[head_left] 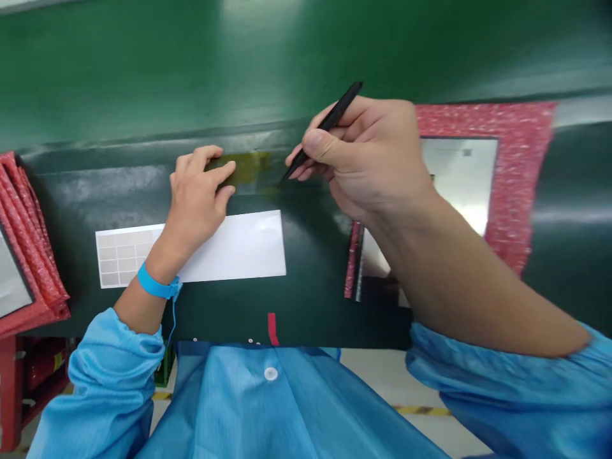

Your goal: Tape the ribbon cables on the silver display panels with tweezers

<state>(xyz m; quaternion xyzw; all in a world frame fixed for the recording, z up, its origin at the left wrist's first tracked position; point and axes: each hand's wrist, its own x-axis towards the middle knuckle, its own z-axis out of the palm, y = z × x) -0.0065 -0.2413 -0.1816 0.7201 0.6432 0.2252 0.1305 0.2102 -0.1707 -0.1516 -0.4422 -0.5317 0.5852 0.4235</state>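
My left hand (198,197) rests on the green work surface with its fingers spread and bent, holding nothing. Its fingertips are at the left end of a yellowish translucent tape strip (253,164) on the surface. Beneath my left wrist lies a long white label sheet (248,245), with rows of greyish labels (117,258) at its left end. In my right hand (368,153) are slim black tweezers (335,115), gripped like a pen. Their thin tip points down left, near the strip's right end; I cannot tell whether it touches anything.
Partly behind my right forearm, a silvery panel (466,185) lies on pink bubble wrap (519,185). More folded pink wrap (33,236) is stacked at the left edge. A short red tape mark (273,328) sits at the front edge. A blue wrist strap (155,282) with a cord circles my left wrist.
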